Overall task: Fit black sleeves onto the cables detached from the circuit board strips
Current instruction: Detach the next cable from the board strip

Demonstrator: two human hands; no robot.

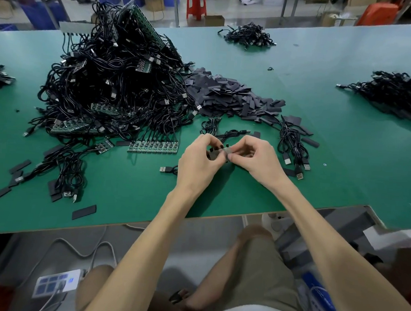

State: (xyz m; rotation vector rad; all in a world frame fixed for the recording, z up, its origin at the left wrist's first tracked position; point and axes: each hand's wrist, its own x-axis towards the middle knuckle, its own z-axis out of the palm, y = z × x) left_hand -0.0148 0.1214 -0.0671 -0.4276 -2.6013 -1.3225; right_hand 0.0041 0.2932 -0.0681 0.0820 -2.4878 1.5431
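Status: L hand [199, 161] and R hand [256, 156] both pinch one black sleeve [217, 154], fingers curled on it, front-right of the cable heap [112, 82]. Cable inserted: cannot tell. Progress est. early: heap still large, sleeve pile [227, 94] right of heap barely used.

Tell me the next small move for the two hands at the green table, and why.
Probably push the flat black sleeve further over the thin black cable's pale end. The left hand pinches the sleeve, the right hand pinches the pale end, and the sleeve seems only partly on.
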